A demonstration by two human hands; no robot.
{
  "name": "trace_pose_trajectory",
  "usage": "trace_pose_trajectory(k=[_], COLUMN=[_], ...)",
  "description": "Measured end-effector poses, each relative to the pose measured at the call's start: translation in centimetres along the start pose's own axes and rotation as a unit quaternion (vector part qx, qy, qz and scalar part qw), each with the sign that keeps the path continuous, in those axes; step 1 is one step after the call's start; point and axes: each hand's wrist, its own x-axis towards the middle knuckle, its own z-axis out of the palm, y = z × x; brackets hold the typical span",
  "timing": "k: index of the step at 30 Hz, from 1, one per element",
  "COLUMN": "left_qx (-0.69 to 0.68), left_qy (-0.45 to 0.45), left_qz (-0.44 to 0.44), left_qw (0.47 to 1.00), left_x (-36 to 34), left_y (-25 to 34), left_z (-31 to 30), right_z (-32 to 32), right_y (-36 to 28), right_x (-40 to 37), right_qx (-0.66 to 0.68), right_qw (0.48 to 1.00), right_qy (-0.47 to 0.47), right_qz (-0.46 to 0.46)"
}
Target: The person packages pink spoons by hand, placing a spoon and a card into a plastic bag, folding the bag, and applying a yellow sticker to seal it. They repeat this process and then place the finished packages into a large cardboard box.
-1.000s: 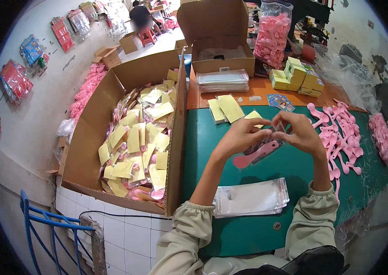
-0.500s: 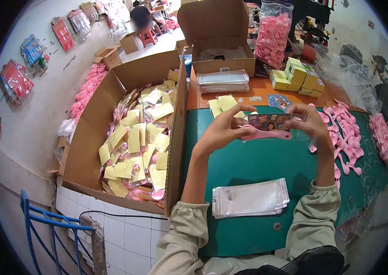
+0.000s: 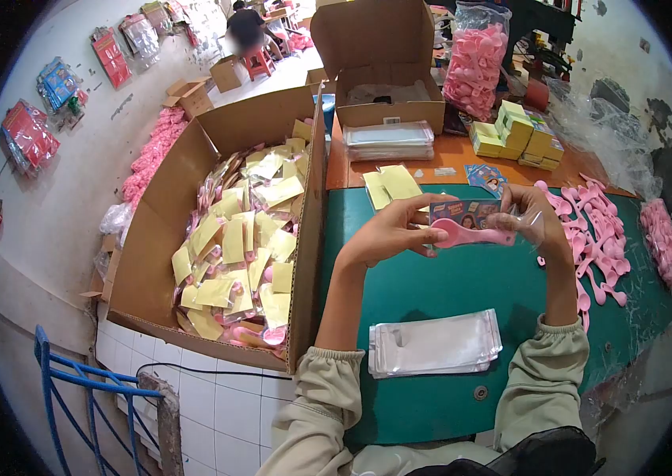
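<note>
While left hand (image 3: 391,232) grips seemingly bagged spoon (image 3: 470,236), carton (image 3: 148,238) holds yellow-backed packets (image 3: 233,242).

The spoon (image 3: 472,235) is plain pink, the tabletop (image 3: 431,278) green, and the sleeves (image 3: 546,357) pale grey-green.

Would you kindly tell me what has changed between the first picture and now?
The pink spoon and printed card have swung from a slant to nearly level, the card's front now showing. The left hand has moved left, farther from the right hand. Both hands still hold on; the clear-bag stack and large carton stayed put.
</note>
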Motion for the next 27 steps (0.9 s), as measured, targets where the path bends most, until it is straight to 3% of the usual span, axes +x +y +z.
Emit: trace_pose_trajectory(k=[3, 6, 9, 10, 13, 16, 21, 23, 27], left_qx=[-0.002, 0.016, 0.204, 0.174, -0.157, -0.152, -0.127, -0.081, -0.094], left_qy=[0.000, 0.018, 0.186, 0.173, 0.085, 0.089, 0.122, 0.140, 0.125], left_qz=[-0.003, 0.025, -0.057, -0.084, -0.147, -0.152, -0.190, -0.166, -0.124], left_qw=[1.000, 0.999, 0.959, 0.966, 0.973, 0.973, 0.966, 0.973, 0.980], left_x=[-0.2, 0.1, 0.5, 0.4, -1.6, -3.6, -5.5, -6.0, -6.3], left_y=[0.1, -1.1, -3.2, -4.3, -7.4, -9.0, -8.5, -9.3, -9.6], left_z=[-0.3, -0.6, 0.5, 0.8, 2.8, 3.6, 3.6, 2.9, 3.0], right_z=[-0.1, -0.1, 0.9, 1.3, 3.0, 4.8, 8.2, 9.3, 11.2], right_y=[-0.8, -1.8, -1.6, -0.3, 0.5, 0.6, 3.0, 2.8, 3.6], right_x=[0.1, -0.5, -0.6, -0.5, -1.7, -2.9, -4.1, -4.2, -4.3], right_qx=[0.013, -0.056, -0.150, -0.181, -0.058, -0.118, -0.196, -0.190, -0.192], right_qw=[1.000, 0.998, 0.983, 0.978, 0.989, 0.965, 0.962, 0.968, 0.973], right_qy=[-0.011, 0.003, 0.104, 0.096, -0.130, -0.229, -0.177, -0.161, -0.100], right_qz=[0.024, 0.012, 0.017, -0.029, -0.026, -0.037, -0.071, -0.032, -0.077])
